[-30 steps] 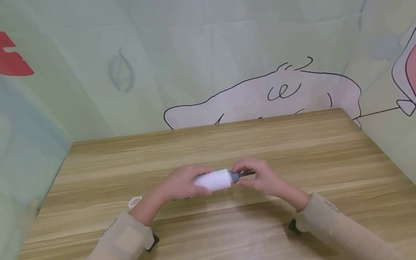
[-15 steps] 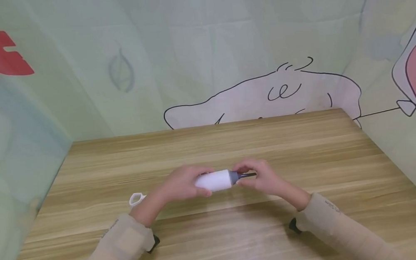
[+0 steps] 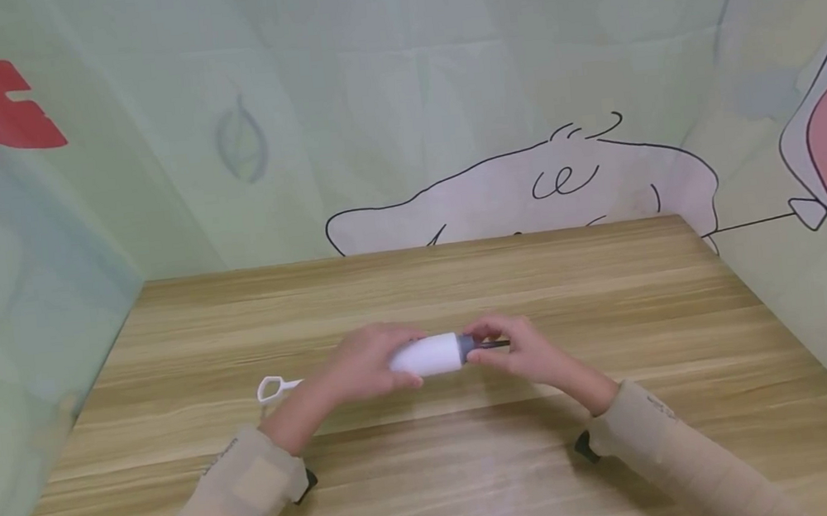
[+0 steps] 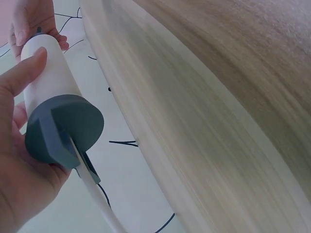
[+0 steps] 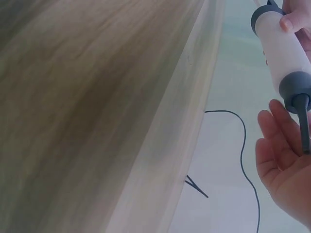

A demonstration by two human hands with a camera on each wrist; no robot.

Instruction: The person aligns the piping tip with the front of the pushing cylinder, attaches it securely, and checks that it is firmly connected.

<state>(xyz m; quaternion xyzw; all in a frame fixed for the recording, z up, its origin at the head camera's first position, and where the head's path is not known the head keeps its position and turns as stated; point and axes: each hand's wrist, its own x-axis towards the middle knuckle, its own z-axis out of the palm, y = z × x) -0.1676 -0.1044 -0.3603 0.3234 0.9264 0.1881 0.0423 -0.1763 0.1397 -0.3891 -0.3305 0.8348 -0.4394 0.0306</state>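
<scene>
A white tube with grey end caps, like a large plunger syringe, lies nearly level between my hands. My left hand (image 3: 374, 361) grips the tube (image 3: 430, 356), with the thumb along its side in the left wrist view. From the grey rear cap (image 4: 68, 126) comes a white rod (image 4: 99, 204), ending in a ring handle (image 3: 271, 389) left of my left wrist. At the other end, my right hand (image 3: 515, 348) has its thumb and fingers around the grey nozzle cap (image 3: 469, 347). The dark thin nozzle (image 5: 304, 126) points toward the right palm. The right thumb is mostly hidden in the right wrist view.
A wood-grain table (image 3: 434, 472) lies beneath both hands. Pale printed cloth (image 3: 397, 85) with cartoon drawings hangs behind it and on both sides. Dark straps (image 3: 304, 480) show at the sleeve cuffs.
The ring handle has risen slightly, and more of its white rod shows beside the left wrist. The right fingers have shifted a little on the nozzle cap. The left hand keeps its grip.
</scene>
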